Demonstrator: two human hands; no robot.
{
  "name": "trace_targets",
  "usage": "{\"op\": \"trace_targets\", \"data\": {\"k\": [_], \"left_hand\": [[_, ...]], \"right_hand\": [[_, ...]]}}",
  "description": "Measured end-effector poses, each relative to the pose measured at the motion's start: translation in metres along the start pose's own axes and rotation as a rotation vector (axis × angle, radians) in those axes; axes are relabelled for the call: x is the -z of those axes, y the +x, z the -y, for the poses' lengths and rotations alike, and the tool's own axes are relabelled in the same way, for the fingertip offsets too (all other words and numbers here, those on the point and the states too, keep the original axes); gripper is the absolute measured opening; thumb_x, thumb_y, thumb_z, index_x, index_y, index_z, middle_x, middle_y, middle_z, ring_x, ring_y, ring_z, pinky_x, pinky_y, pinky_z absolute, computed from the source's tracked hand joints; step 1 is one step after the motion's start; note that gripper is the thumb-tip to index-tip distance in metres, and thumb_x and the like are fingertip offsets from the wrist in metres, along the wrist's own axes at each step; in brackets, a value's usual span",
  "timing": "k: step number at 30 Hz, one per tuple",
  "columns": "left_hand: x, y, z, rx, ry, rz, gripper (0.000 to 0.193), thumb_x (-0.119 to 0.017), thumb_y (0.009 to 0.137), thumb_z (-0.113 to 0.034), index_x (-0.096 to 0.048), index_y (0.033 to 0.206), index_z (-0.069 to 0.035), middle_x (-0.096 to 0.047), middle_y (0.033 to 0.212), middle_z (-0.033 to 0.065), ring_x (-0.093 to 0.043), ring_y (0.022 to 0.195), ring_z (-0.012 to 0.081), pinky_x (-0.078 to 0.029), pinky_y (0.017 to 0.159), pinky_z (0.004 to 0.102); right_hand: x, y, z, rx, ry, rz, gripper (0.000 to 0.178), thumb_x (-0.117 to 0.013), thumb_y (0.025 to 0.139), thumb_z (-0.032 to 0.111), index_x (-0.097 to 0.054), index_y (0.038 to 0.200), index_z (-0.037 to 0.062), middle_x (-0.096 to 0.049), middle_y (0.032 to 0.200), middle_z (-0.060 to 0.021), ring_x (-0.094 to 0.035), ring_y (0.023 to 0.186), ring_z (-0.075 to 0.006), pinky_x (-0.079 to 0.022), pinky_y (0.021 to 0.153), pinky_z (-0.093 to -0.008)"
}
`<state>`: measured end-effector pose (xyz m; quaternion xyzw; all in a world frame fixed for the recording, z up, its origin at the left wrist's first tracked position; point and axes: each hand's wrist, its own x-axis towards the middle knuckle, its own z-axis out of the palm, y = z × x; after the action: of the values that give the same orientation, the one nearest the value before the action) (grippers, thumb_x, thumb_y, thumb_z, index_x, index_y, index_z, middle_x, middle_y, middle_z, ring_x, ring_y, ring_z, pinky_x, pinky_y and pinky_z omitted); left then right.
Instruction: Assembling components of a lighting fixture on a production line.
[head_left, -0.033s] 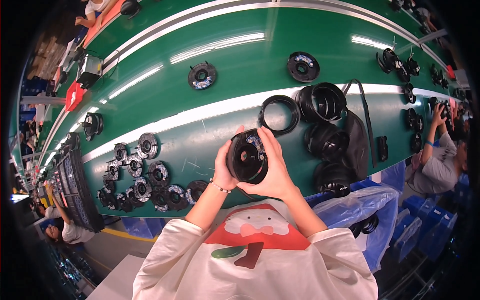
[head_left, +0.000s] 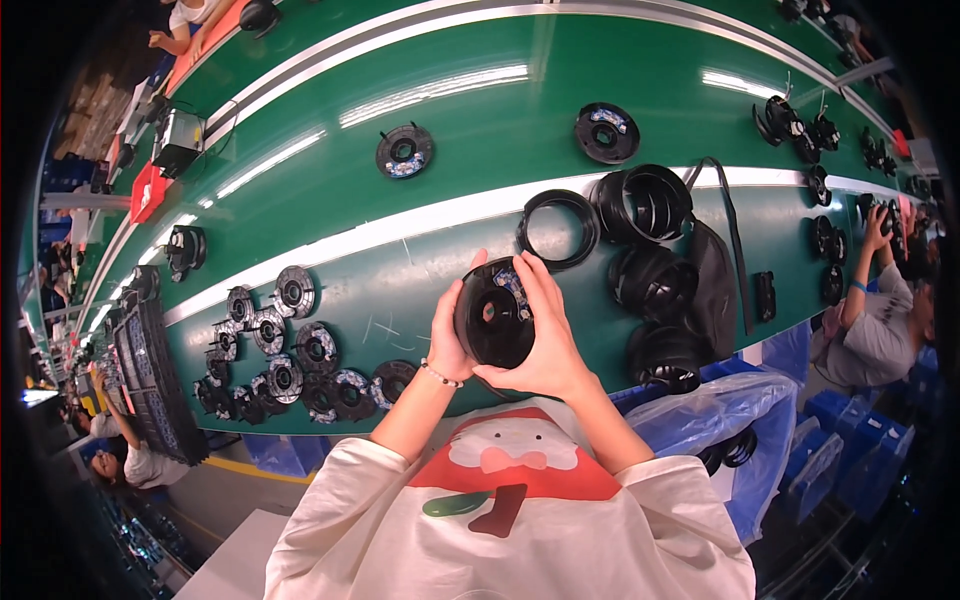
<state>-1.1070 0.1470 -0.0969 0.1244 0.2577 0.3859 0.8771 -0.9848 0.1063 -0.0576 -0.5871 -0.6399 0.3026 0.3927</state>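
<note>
Between my two hands I hold a round black plastic housing (head_left: 490,335) with a hole in its middle and a small blue-and-silver circuit board (head_left: 510,285) near its upper right edge. My left hand (head_left: 449,325) wraps the left side of the rim, fingers curled behind it. On the right side my right hand (head_left: 550,335) grips the rim, thumb low and fingers along the top. A black ring (head_left: 525,235) lies on the bench just beyond my right fingers. Parts of the housing's underside are hidden.
Several black discs with circuit boards (head_left: 285,378) crowd the bench at left. Black cylindrical shells (head_left: 650,280) stand at right, beside a dark bag (head_left: 712,290). Two more discs (head_left: 404,152) lie on the green conveyor (head_left: 480,120). A co-worker (head_left: 880,320) works at far right.
The housing has turned and tilted slightly in my hands, so its face and circuit board show at a different angle. Both hands stay almost in place.
</note>
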Motion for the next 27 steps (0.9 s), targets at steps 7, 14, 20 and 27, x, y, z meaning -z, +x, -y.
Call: {"op": "trace_targets", "data": {"k": [7, 14, 20, 27], "left_hand": [[0.011, -0.001, -0.005, 0.08, -0.046, 0.104, 0.084, -0.025, 0.075, -0.072, -0.031, 0.131, -0.009, -0.041, 0.127, 0.01, -0.043, 0.113, 0.0245, -0.035, 0.095, 0.0388], [0.037, -0.003, -0.001, 0.185, -0.244, 0.23, 0.082, -0.032, 0.075, -0.069, -0.035, 0.127, -0.005, -0.044, 0.123, 0.0132, -0.046, 0.11, 0.0264, -0.039, 0.092, 0.0405], [0.013, 0.004, -0.005, 0.061, -0.052, 0.106, 0.071, -0.048, 0.074, -0.043, -0.028, 0.13, -0.004, -0.043, 0.123, 0.0145, -0.047, 0.109, 0.0259, -0.038, 0.092, 0.0379], [0.013, 0.029, -0.005, -0.013, -0.122, 0.045, 0.069, -0.049, 0.072, -0.034, -0.027, 0.13, -0.003, -0.047, 0.117, 0.0137, -0.048, 0.105, 0.0245, -0.038, 0.091, 0.0351]], "right_hand": [[0.005, 0.008, 0.016, -0.088, -0.233, 0.037, 0.108, -0.079, 0.044, 0.04, -0.025, 0.127, -0.0025, -0.028, 0.126, -0.0223, -0.032, 0.113, -0.0399, -0.028, 0.094, -0.0476], [0.015, 0.012, 0.014, 0.036, -0.319, 0.204, 0.112, -0.078, 0.045, 0.044, -0.022, 0.13, -0.0018, -0.027, 0.127, -0.0207, -0.032, 0.114, -0.0386, -0.029, 0.094, -0.0451], [-0.008, 0.008, -0.004, -0.042, -0.272, -0.019, 0.109, -0.076, 0.043, 0.048, -0.026, 0.126, -0.0042, -0.029, 0.125, -0.0198, -0.032, 0.113, -0.0383, -0.03, 0.092, -0.0466], [-0.024, 0.017, -0.026, -0.004, -0.225, -0.242, 0.114, -0.077, 0.044, 0.046, -0.022, 0.128, -0.0069, -0.031, 0.126, -0.0251, -0.034, 0.113, -0.0402, -0.031, 0.092, -0.0464]]}}
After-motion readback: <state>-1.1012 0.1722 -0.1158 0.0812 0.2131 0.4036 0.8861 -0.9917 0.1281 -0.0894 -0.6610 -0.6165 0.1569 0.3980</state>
